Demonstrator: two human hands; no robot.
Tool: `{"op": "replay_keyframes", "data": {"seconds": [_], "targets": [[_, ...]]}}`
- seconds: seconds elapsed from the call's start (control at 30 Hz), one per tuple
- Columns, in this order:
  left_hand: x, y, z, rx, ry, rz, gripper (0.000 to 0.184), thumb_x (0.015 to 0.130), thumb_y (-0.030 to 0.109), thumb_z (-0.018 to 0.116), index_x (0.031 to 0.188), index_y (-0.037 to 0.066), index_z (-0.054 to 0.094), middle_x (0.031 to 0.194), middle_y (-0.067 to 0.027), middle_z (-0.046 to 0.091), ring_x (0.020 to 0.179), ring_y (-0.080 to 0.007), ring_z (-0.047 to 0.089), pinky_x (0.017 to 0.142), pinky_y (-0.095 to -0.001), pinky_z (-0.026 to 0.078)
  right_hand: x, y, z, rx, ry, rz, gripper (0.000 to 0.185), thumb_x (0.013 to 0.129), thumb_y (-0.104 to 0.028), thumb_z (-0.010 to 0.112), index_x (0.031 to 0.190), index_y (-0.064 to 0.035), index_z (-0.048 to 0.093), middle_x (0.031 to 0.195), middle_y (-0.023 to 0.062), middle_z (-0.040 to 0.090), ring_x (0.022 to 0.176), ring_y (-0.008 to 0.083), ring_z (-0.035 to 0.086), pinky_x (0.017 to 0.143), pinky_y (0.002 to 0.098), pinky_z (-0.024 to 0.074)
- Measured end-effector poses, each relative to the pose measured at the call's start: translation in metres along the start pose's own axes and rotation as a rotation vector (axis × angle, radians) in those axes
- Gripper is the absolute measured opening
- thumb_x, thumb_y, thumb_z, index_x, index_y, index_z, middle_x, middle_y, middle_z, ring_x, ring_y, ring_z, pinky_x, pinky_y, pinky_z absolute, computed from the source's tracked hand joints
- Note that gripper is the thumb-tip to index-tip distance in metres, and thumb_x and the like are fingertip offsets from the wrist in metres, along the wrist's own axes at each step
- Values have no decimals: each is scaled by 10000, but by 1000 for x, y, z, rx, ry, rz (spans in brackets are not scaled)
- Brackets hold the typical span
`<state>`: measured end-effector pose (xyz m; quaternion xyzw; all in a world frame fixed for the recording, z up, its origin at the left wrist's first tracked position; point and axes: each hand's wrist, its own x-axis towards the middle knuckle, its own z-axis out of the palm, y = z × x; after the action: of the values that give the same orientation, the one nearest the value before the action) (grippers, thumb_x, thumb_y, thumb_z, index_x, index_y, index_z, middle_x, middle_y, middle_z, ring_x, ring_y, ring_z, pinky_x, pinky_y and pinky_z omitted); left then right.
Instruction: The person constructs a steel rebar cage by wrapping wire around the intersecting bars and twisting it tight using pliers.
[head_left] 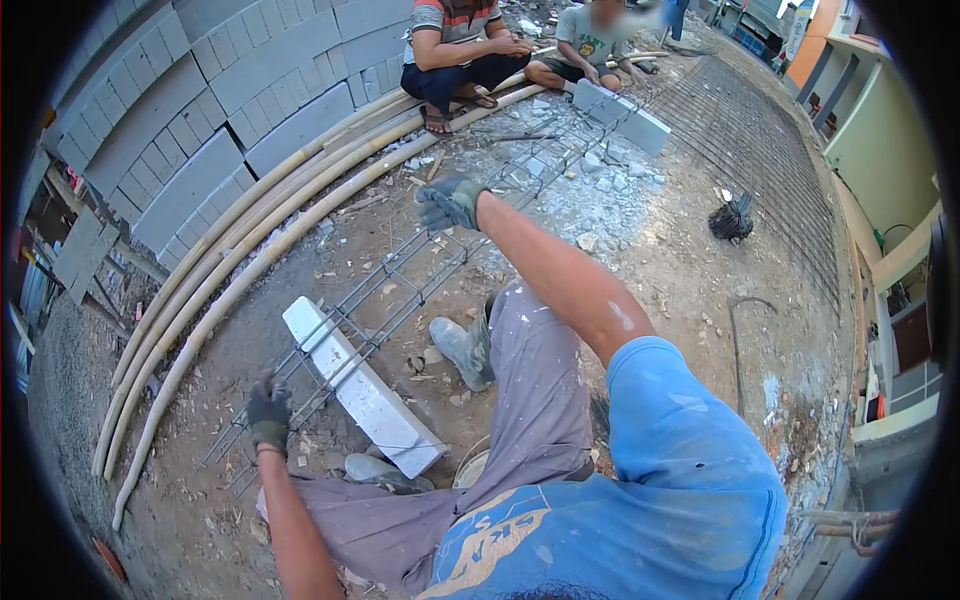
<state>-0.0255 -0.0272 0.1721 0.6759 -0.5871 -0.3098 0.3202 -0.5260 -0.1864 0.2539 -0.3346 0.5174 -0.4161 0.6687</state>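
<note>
A long rebar cage (395, 292) of thin steel bars and stirrups runs diagonally across the ground before me. Its middle and near part cross a long white block (362, 388); its far end lies by another pale block (622, 117). My left hand (268, 415), in a dark glove, is at the near end of the cage with its fingers curled at the bars; the exact grip is partly hidden. Over the cage's middle stretches my right hand (452, 203), in a grey-green glove, fingers loosely apart and nothing visible in them.
Bamboo poles (255, 262) curve along a stacked block wall (215, 95). Two people (455, 50) squat at the far end. Steel mesh (755, 140) lies to the right, near a dark wire bundle (731, 218). Rubble (610, 190) covers the ground. My boot (462, 350) stands beside the cage.
</note>
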Motion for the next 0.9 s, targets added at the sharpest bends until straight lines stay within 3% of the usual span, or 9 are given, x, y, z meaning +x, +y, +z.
{"op": "replay_keyframes", "data": {"seconds": [0.03, 0.1, 0.13, 0.17, 0.23, 0.3, 0.47, 0.63, 0.9], "targets": [[7, -8, 12, -1, 3, -4, 330, 867, 89, 536, 1196, 68, 540, 938, -107, 654, 756, -194, 645, 558, -319, 507, 13, 12, -7, -58, 68, 24, 206, 887, -244, 528, 914, -67, 628, 846, 163, 641, 766, 327, 657, 701, 439, 551], [15, -13, 35, 622, -132, 211, 370, 826, 173, 586, 1181, 73, 559, 1000, -171, 654, 827, -322, 651, 703, -423, 514, 41, 42, -29, -310, 197, 25, 213, 861, -231, 529, 919, -62, 645, 885, 173, 647, 809, 341, 653, 725, 437, 540], [18, -14, 47, 623, -132, 205, 370, 826, 173, 586, 1181, 73, 559, 1000, -171, 654, 827, -322, 651, 703, -423, 514, 60, 59, -46, -633, 218, -26, 218, 849, -224, 530, 921, -59, 654, 904, 178, 650, 830, 348, 651, 737, 436, 535], [22, -15, 59, 752, -276, 127, 390, 803, 183, 588, 1173, 66, 549, 1019, -198, 639, 903, -352, 622, 781, -436, 485, 89, 77, -70, -1306, 175, -210, 225, 836, -218, 531, 923, -57, 662, 924, 183, 654, 852, 355, 649, 748, 436, 529], [30, -35, 75, 886, -433, 38, 410, 780, 194, 590, 1164, 60, 540, 1038, -225, 623, 980, -382, 592, 860, -449, 457, 103, 92, -80, -1758, 262, -300, 242, 810, -205, 532, 928, -52, 679, 962, 193, 660, 894, 368, 646, 772, 434, 519], [36, -63, 84, 988, -417, 78, 424, 765, 187, 580, 1159, 35, 544, 1048, -219, 625, 997, -374, 588, 880, -444, 454, 98, 88, -74, -1519, 480, -96, 285, 800, -208, 527, 984, -54, 680, 1025, 195, 655, 947, 369, 638, 801, 416, 516], [49, -38, 83, 936, -455, -20, 388, 760, 146, 573, 1123, 9, 593, 1089, -224, 616, 1053, -357, 585, 902, -414, 474, 121, 110, -77, -1736, 233, -70, 392, 827, -295, 532, 1118, -52, 632, 1113, 201, 628, 1018, 392, 608, 864, 436, 491], [52, -16, 93, 901, -410, -159, 323, 766, 158, 595, 1057, 23, 623, 1063, -227, 623, 1029, -354, 595, 881, -421, 483, 116, 130, -79, -1721, 111, 56, 387, 830, -308, 533, 1082, -38, 648, 1094, 225, 627, 1007, 378, 616, 859, 443, 489], [37, -71, 98, 815, -218, 35, 378, 743, 228, 696, 1029, 3, 594, 974, -200, 652, 933, -363, 621, 809, -436, 498, 141, 139, -89, -1729, 132, 123, 320, 774, -205, 560, 1018, -37, 682, 1072, 204, 642, 1009, 353, 624, 826, 421, 501]]}}
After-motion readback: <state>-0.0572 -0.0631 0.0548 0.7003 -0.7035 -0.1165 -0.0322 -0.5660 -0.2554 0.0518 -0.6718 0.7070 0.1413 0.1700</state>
